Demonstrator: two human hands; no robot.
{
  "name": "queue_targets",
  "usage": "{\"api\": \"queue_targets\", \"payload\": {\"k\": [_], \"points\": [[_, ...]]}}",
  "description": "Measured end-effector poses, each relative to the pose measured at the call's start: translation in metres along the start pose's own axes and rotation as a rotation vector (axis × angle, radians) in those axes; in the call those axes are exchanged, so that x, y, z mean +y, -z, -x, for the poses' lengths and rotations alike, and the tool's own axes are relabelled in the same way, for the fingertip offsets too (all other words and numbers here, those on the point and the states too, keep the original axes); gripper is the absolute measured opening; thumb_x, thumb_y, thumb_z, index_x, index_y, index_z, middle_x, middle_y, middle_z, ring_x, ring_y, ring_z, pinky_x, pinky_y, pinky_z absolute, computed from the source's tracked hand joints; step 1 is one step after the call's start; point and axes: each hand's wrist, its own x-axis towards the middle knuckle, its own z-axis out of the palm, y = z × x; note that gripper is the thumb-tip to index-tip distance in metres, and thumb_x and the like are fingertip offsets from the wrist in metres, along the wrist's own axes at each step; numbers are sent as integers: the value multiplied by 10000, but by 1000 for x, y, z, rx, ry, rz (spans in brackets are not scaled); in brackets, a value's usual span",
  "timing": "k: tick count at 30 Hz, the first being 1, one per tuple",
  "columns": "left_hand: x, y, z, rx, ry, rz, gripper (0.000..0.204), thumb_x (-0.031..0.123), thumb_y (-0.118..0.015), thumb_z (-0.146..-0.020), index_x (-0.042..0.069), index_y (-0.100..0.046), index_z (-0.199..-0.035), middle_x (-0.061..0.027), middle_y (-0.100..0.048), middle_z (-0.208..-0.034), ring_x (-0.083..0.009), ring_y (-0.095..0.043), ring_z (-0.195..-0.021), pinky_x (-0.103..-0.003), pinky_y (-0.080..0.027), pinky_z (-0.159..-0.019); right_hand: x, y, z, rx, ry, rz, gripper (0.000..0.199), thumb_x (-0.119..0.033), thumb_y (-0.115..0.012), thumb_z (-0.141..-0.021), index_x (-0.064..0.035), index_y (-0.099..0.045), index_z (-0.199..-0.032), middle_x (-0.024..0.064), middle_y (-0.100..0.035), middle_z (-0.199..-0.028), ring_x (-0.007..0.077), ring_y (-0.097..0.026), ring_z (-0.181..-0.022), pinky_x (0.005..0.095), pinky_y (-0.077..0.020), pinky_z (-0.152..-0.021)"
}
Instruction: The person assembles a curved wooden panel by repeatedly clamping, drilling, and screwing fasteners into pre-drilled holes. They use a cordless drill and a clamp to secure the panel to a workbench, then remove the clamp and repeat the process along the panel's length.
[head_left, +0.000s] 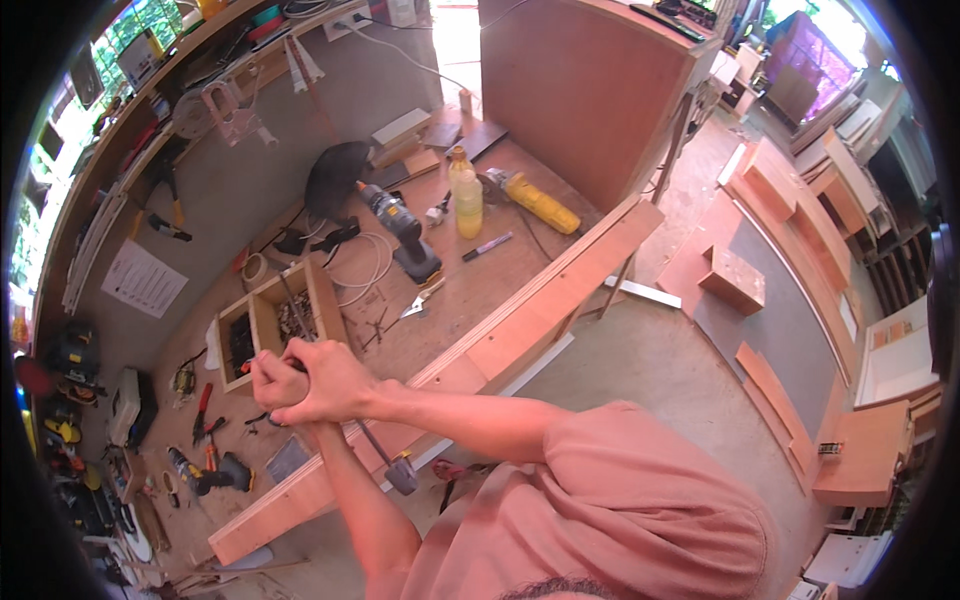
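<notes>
My two hands are clasped together at the workbench's near edge, beside a wooden box (332, 318). My left hand (277, 385) is closed in a fist around what looks like a bar clamp. My right hand (335, 380) wraps over it, fingers closed. From below the hands the clamp's dark bar runs down to a grey jaw (401, 474), near a long wooden beam (540, 303) along the bench front. More of a thin bar shows above the hands, across the box. The clamp's handle is mostly hidden by my fingers.
On the bench (385, 320) lie a cordless drill (400, 230), a yellow angle grinder (535, 203), a bottle of yellowish liquid (466, 195) and a marker (487, 247). Red-handled pliers (203, 412) and another drill (205, 474) lie left. Boards (765, 290) fill the right side.
</notes>
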Motion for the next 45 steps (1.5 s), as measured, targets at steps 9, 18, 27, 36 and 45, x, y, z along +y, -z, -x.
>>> {"api": "queue_targets", "payload": {"k": [9,18,27,36,45], "points": [[2,-8,2,17,-11,-2,292,177,-671,-925,18,-571,-701,-136,-591,-656,-265,-582,-607,-410,-446,-568,6,16,-4,-9,-55,104,725,-530,-900,-622,36,-656,-1005,221,-734,-884,367,-748,-829,410,-602,-797],[25,-22,23,59,-233,-58,297,180,-668,-928,16,-580,-697,-137,-601,-664,-260,-587,-619,-411,-447,-575,-5,19,2,-269,17,133,862,-560,-809,-760,-16,-550,-1376,168,-661,-1277,293,-640,-1191,437,-498,-1033],[43,47,51,-299,53,52,397,351,-551,-1047,34,-572,-1285,-214,-605,-1217,-382,-586,-1139,-460,-456,-1006,38,72,82,-299,-52,351,995,-508,-798,-849,0,-351,-1579,258,-422,-1567,410,-403,-1475,496,-281,-1234],[-26,194,75,-1077,-469,-985,734,565,-469,-1045,97,-355,-1599,-164,-377,-1634,-342,-320,-1538,-544,-229,-1271,66,120,116,-689,280,992,958,-380,-824,-823,-76,-365,-1606,194,-326,-1669,390,-272,-1556,607,-202,-1245],[-16,201,80,-1077,-563,-1017,875,547,-647,-946,49,-339,-1596,-166,-366,-1647,-357,-331,-1536,-513,-307,-1244,66,125,120,-716,273,952,915,-335,-842,-810,-128,-409,-1590,186,-301,-1681,412,-278,-1549,639,-204,-1235]]}}
